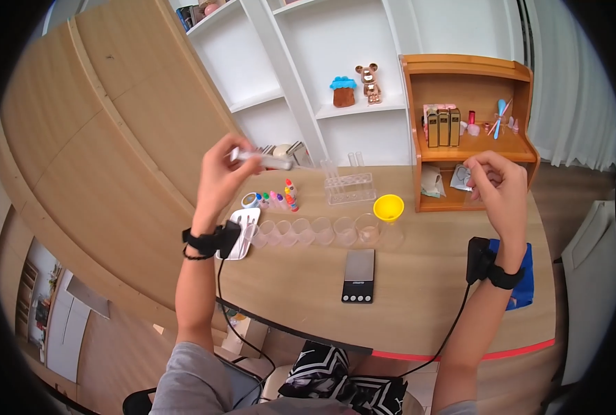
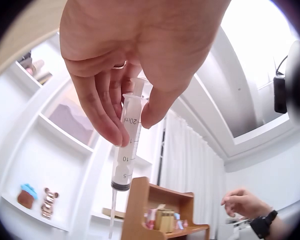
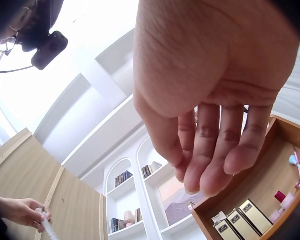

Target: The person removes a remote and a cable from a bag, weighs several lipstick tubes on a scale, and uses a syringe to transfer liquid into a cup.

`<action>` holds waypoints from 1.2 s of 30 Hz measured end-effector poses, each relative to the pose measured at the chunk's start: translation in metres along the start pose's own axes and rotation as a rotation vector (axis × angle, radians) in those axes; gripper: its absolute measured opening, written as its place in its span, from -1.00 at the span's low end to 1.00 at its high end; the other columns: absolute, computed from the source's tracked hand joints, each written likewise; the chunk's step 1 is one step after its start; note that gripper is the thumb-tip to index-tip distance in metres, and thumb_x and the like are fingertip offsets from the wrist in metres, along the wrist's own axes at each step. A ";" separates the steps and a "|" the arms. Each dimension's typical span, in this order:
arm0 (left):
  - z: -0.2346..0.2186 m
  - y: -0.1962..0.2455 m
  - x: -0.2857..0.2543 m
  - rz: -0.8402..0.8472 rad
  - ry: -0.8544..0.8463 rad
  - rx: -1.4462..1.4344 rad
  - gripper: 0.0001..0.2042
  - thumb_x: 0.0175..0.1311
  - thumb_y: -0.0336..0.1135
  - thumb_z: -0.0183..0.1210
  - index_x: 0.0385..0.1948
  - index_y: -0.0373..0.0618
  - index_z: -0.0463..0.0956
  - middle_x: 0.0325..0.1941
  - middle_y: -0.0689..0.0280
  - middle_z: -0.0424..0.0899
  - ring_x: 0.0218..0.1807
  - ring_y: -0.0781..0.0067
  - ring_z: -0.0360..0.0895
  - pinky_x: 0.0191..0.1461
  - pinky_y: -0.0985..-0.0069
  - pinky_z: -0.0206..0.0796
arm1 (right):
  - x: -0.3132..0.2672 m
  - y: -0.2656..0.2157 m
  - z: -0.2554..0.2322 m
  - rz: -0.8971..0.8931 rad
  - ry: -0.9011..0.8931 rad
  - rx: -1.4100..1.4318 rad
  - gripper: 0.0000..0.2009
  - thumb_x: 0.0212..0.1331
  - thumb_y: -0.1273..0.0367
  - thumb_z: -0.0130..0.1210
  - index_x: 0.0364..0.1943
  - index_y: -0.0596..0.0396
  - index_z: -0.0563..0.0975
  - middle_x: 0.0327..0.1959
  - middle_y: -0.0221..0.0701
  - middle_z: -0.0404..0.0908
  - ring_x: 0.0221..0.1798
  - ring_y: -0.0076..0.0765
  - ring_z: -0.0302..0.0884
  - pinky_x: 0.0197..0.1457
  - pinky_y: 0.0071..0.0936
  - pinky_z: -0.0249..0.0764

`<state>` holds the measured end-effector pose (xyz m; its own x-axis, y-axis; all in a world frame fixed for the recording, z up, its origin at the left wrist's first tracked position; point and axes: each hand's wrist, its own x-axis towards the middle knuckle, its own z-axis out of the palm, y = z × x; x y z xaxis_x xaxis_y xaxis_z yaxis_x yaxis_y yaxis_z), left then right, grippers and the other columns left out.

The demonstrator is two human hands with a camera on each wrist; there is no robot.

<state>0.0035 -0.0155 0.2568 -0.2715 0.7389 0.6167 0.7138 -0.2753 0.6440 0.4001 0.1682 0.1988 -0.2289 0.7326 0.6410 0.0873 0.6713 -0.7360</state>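
My left hand (image 1: 221, 169) is raised over the table's left side and holds a clear plastic syringe (image 2: 127, 155) between thumb and fingers. Its barrel has printed volume marks, a black plunger seal sits at the lower end, and a thin tip extends beyond. In the head view the syringe points right, toward a clear rack (image 1: 350, 194) with several test tubes. My right hand (image 1: 503, 197) is lifted in front of the wooden shelf unit, its fingers loosely bent. Nothing shows between those fingers in the right wrist view.
Several clear cups (image 1: 322, 232) form a row, with a yellow funnel (image 1: 389, 207) at its right end. Nearer stands a black digital scale (image 1: 358, 285). Small colored bottles (image 1: 277, 200) and a white tray (image 1: 232, 250) lie left. The wooden shelf unit (image 1: 470, 66) stands back right.
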 end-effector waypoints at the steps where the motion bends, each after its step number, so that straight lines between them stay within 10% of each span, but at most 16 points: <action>1: -0.019 -0.019 -0.012 -0.023 0.056 0.051 -0.85 0.29 -0.55 0.27 -0.23 -0.33 0.46 -0.25 0.25 0.63 -0.26 0.43 0.72 -0.16 0.55 0.62 | 0.000 0.001 0.001 -0.005 0.001 -0.009 -0.85 0.32 0.46 0.16 -0.33 0.32 0.64 -0.60 -0.40 0.62 -0.56 -0.66 0.56 -0.50 -0.66 0.45; 14: -0.101 -0.205 -0.168 -0.310 0.331 0.694 -0.79 0.03 -0.48 0.33 -0.39 -0.29 0.46 -0.46 0.06 0.61 -0.38 0.14 0.60 -0.25 0.31 0.44 | 0.000 0.001 0.027 -0.021 -0.088 -0.090 -0.83 0.32 0.44 0.16 -0.33 0.32 0.64 -0.61 -0.42 0.60 -0.58 -0.67 0.51 -0.52 -0.65 0.39; 23: -0.087 -0.241 -0.205 -0.417 0.118 0.618 -0.73 0.02 -0.46 0.33 -0.28 -0.27 0.44 -0.30 -0.08 0.64 -0.18 -0.16 0.62 -0.08 0.14 0.47 | 0.000 0.003 0.039 -0.046 -0.183 -0.174 -0.83 0.31 0.44 0.16 -0.35 0.32 0.63 -0.63 -0.41 0.60 -0.63 -0.65 0.50 -0.55 -0.63 0.35; 36: -0.077 -0.235 -0.168 -0.418 0.039 0.357 -0.44 0.01 -0.23 0.47 0.06 -0.27 0.50 0.05 0.03 0.70 0.19 0.03 0.61 0.29 0.27 0.41 | -0.043 0.060 0.047 0.303 -0.435 0.186 -0.83 0.36 0.43 0.10 -0.31 0.24 0.66 -0.58 -0.42 0.64 -0.61 -0.61 0.52 -0.53 -0.65 0.40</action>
<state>-0.1685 -0.1228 0.0365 -0.5975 0.7156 0.3619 0.7128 0.2672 0.6485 0.3690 0.1718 0.1173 -0.6020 0.7497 0.2749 0.0483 0.3779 -0.9246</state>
